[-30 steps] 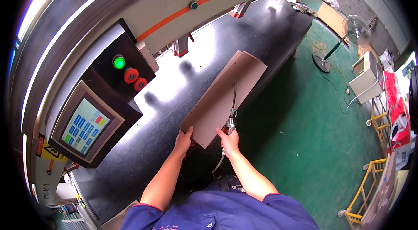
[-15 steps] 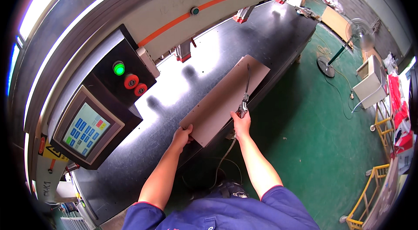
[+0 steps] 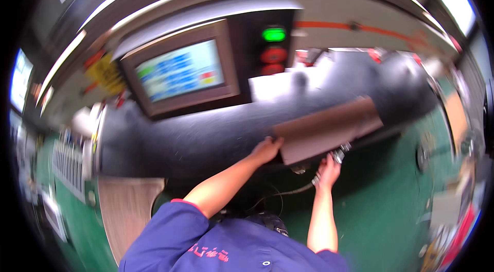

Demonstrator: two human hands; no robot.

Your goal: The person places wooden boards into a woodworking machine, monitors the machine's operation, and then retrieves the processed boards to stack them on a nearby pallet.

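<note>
A flat brown panel (image 3: pixel 329 129) lies along the front edge of the dark machine table (image 3: pixel 206 141). My left hand (image 3: pixel 267 150) is closed on the panel's left end, thumb on top. In my right hand (image 3: pixel 328 170), just off the panel's front edge, is a silver air blow gun (image 3: pixel 339 153). My fingers wrap round its handle. A pale hose (image 3: pixel 293 190) runs from the handle down toward my body. Motion smears the gun, and its thin nozzle cannot be made out.
Above the table hangs a control box with a touch screen (image 3: pixel 180 71), a lit green button (image 3: pixel 274 34) and red buttons (image 3: pixel 274 56). A wood-grain board (image 3: pixel 128 205) stands at the near left. A fan (image 3: pixel 423 156) stands on the green floor at right.
My view has swung left, so the control box now sits nearer the middle. The blow gun has shifted from over the panel to its front edge. My left hand still grips the panel.
</note>
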